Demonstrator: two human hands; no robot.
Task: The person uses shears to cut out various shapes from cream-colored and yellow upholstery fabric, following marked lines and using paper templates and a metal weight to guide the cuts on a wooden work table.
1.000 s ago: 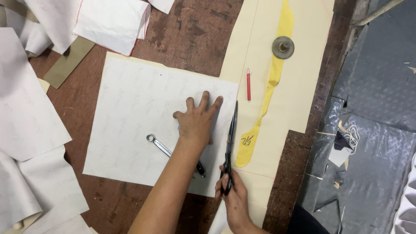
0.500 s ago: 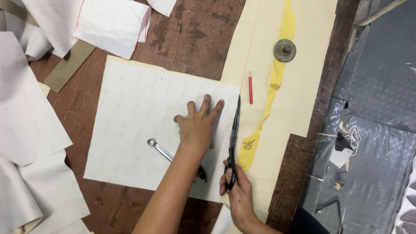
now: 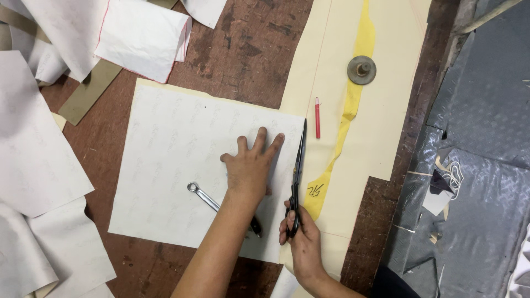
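Head view shows the left hand point(image 3: 249, 168) pressed flat, fingers spread, on a white sheet point(image 3: 182, 165) that lies on the brown tabletop point(image 3: 243, 49). Its grip is open and holds nothing. The right hand point(image 3: 301, 237) has its grip closed around the handles of black scissors point(image 3: 297, 176), whose blades run up along the sheet's right edge, beside a cream sheet point(image 3: 386, 127). The blade tips reach the white sheet's upper right corner.

A wrench point(image 3: 212, 202) rests on the white sheet, just left of the left forearm, which partly covers it. A red pencil point(image 3: 317, 117) lies on the cream sheet just right of the blade tips, and a yellow strip point(image 3: 348, 116) runs down that sheet. A round metal weight point(image 3: 361, 70) sits on the strip near its top.

Compared with half a second ago, the scissors have moved slightly farther up the edge; the left hand stays planted, and the wrench, pencil and weight have not shifted.
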